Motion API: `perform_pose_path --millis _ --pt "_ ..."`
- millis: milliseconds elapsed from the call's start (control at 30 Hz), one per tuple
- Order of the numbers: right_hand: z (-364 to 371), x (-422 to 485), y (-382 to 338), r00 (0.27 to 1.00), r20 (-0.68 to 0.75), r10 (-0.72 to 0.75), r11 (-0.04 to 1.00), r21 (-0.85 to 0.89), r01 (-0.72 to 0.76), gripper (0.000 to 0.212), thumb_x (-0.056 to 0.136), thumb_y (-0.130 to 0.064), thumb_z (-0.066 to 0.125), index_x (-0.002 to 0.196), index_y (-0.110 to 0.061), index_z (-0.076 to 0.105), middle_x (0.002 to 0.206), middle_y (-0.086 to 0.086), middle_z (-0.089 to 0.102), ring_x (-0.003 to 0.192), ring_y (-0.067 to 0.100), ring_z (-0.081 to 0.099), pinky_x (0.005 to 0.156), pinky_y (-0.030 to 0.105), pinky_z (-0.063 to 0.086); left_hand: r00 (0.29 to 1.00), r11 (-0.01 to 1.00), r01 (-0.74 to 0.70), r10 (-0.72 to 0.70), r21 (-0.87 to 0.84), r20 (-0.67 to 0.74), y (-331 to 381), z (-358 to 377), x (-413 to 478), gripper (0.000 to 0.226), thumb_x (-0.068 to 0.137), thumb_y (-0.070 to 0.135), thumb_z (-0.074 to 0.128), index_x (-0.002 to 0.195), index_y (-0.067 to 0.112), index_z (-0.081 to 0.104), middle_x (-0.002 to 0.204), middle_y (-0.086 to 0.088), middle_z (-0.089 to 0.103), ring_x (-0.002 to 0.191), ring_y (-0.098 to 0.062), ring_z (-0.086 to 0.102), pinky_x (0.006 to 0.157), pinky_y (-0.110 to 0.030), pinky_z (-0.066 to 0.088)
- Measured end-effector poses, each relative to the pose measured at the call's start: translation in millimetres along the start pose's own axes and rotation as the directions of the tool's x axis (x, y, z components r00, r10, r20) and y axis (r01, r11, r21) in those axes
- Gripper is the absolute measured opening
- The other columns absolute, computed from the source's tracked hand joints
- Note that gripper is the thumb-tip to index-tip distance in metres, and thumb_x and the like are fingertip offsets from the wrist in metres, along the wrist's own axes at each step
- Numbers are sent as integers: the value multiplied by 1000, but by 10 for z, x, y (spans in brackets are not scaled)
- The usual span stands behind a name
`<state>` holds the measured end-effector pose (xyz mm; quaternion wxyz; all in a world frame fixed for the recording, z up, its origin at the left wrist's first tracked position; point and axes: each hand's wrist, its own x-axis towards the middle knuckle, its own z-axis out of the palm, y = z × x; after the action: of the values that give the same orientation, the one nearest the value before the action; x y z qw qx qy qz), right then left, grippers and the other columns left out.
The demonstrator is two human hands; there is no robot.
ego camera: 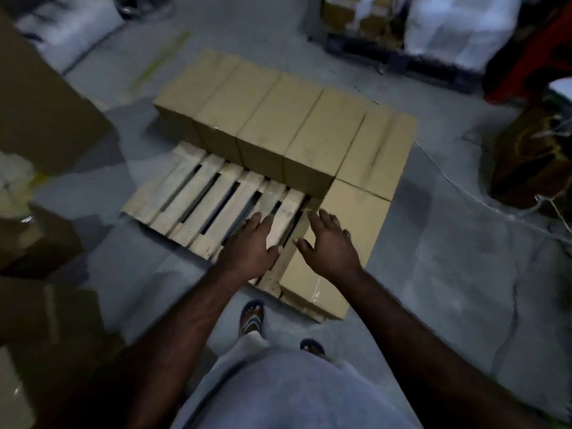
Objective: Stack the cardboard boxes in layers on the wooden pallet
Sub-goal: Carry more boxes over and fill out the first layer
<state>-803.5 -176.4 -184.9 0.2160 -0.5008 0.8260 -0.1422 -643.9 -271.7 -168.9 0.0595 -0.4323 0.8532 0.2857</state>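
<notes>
The wooden pallet [198, 193] is lying flat on the grey floor [448, 258], right in the middle of the view, and the cardboard boxes [266, 119] are already covering its far side: four of them standing tight together in a row, running from ten o'clock across to one o'clock. Down the pallet's three o'clock edge, a far-right box [374, 144] and a near-right box [346, 230] are sitting end to end. The slats towards seven and eight o'clock are showing bare.

Both arms are sticking out ahead. The left hand [250, 243] is hovering over the bare slats at the pallet's six o'clock edge, its fingers [257, 219] straight and spread, released, gripping nothing. The right hand [331, 246] is just beside it at three o'clock, over the left edge of the near-right box, also splayed and released. Whether that palm is touching the cardboard, I cannot tell.

Shadowed cartons [46, 103] are looming at nine o'clock, white wrapped bundles [458, 23] are sitting at one o'clock, and a sandalled foot [252, 315] is showing at six.
</notes>
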Motion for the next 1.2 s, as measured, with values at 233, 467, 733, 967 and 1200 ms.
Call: perform_pose_path --millis 233,467,733,967,1200 --pt "-115 8 -580 945 92 -314 949 -9 316 70 96 -51 56 154 -19 33 160 10 33 146 29 28 112 50 34 921 936 268 -318 -227 -224 -288 -83 -954 72 95 38 63 155 17 29 164 -8 18 150 -25 21 117 -38 29" --pt "292 -346 -1466 760 252 -599 790 35 612 68 94 -48 58 149 -13 40 152 13 42 142 33 34 107 52 40 698 761 503 -637 -409 -327 -803 59 -2162 73 94 40 63 155 14 30 162 -11 25 148 -28 25 120 -38 24" --pt "1015 -870 -2661 489 410 -770 575 111 811 70 94 -51 57 152 -16 37 153 10 42 142 32 35 110 51 38 389 513 551 -856 -658 -340 -1265 132 -3490 49 94 29 64 138 11 54 134 -12 59 121 -29 57 100 -34 43" --pt "1849 -1402 -3635 286 555 -781 417 122 900 71 97 -52 54 155 -17 31 157 10 37 144 30 32 113 50 34 131 245 511 -970 -824 -206 -2057 472 -4246 68 92 29 69 147 3 41 148 -17 47 132 -30 49 101 -32 40" --pt "2918 -1915 -4675 163 638 -752 313 129 941 71 96 -51 56 153 -14 34 150 10 45 137 30 41 109 49 40 3 40 381 -999 -924 -42 -3196 765 -4902 69 94 32 66 151 7 36 151 -16 43 136 -28 44 104 -31 38"
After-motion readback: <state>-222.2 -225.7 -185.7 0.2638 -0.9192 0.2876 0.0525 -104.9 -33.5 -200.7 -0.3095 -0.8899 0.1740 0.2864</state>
